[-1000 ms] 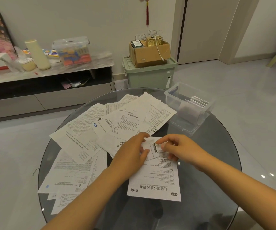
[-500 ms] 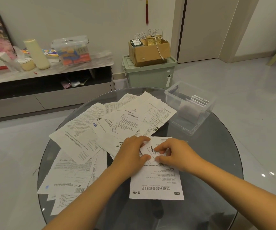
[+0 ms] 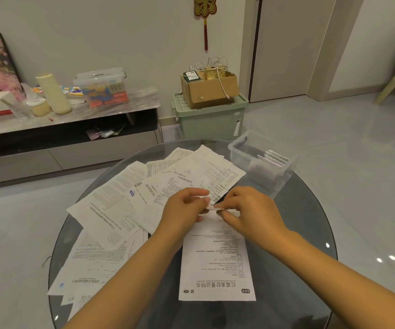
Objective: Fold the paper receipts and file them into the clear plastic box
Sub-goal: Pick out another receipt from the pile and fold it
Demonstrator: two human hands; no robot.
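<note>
A long white receipt (image 3: pixel 216 262) lies on the round glass table (image 3: pixel 305 233) in front of me. Its far end is folded over, and both hands pinch that fold: my left hand (image 3: pixel 184 210) on its left side, my right hand (image 3: pixel 246 212) on its right. A loose spread of other receipts (image 3: pixel 125 205) covers the table's left and far side. The clear plastic box (image 3: pixel 263 160) stands at the far right of the table with several folded receipts upright inside.
A green storage bin (image 3: pixel 210 119) with a cardboard box (image 3: pixel 209 87) on top stands on the floor beyond the table. A low cabinet (image 3: pixel 68 138) with clutter runs along the left wall. Tiled floor surrounds the table.
The far end of the receipt, first lifted with its barcode showing, has been folded down flatter. Both hands have closed in together on the fold.
</note>
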